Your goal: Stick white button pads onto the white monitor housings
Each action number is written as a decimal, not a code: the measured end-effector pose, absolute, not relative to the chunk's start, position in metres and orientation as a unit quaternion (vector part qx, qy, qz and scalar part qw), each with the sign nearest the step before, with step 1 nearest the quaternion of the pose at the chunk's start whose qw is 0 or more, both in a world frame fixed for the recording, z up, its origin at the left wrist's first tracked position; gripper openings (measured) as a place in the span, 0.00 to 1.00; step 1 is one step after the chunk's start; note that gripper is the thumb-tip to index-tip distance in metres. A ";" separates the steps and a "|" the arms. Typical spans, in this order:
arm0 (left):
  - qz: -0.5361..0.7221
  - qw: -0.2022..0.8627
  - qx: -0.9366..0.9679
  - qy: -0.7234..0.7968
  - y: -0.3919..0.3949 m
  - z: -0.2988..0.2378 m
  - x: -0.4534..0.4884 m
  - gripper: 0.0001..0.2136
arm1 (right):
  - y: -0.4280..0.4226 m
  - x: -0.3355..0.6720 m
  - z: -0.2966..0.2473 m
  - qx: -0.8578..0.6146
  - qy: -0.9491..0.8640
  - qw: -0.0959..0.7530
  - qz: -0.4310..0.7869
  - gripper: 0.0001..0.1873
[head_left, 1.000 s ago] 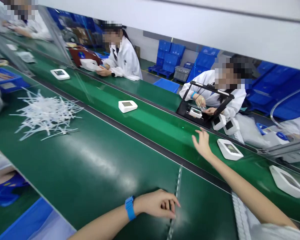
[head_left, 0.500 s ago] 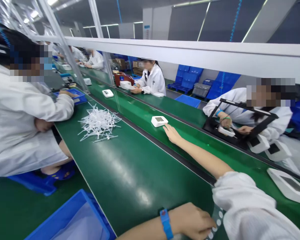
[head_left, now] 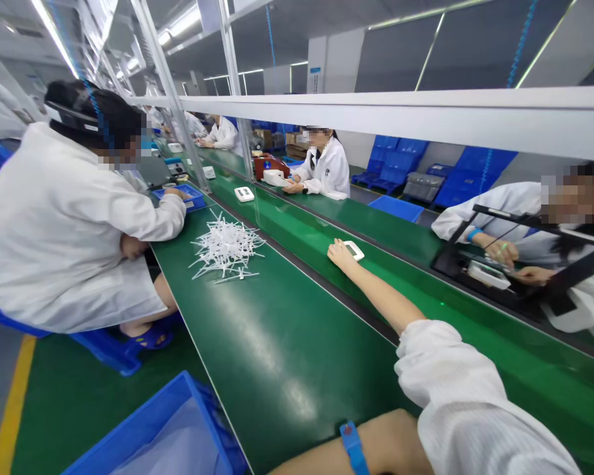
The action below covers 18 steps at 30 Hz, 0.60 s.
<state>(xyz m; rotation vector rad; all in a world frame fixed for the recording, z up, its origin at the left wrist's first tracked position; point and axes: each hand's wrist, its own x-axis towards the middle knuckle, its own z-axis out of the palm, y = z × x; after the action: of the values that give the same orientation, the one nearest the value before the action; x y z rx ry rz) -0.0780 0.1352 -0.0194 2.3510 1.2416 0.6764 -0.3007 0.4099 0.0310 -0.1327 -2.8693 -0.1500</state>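
Note:
My right hand [head_left: 340,254] stretches far out over the green conveyor belt [head_left: 287,343] and lies on the near end of a small white device with a screen [head_left: 355,250], fingers curled over it. The arm wears a white sleeve [head_left: 455,396]. Of my left arm only the forearm and a blue wristband [head_left: 354,446] show at the bottom edge. The left hand itself is hidden behind the right sleeve.
A heap of white plastic strips [head_left: 226,247] lies on the near belt. Another white device [head_left: 243,193] sits farther up the line. A blue bin [head_left: 163,429] stands at bottom left. A co-worker in white [head_left: 64,231] sits left; others work across, one at a black fixture [head_left: 499,270].
The view swung left and up. My right hand moved from one white device along the belt to another and now rests on it. My left hand slipped out of sight behind the sleeve.

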 end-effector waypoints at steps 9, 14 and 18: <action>0.255 0.052 0.866 0.427 0.119 0.007 -0.086 0.16 | 0.335 -0.108 0.107 -0.192 -0.890 0.341 0.236 0.57; 0.332 0.171 0.825 0.424 0.115 0.017 -0.085 0.17 | 0.247 0.028 0.135 -0.303 -0.676 0.475 0.475 0.33; 0.404 0.382 0.738 0.383 0.114 0.011 -0.074 0.29 | 0.184 0.127 0.136 -0.432 -0.615 0.460 0.473 0.30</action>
<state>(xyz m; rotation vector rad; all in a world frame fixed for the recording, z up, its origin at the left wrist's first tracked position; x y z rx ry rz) -0.0741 0.1137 0.0108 1.8824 0.9777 1.0308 0.1268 0.1836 0.1362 -1.0633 -1.5126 1.1643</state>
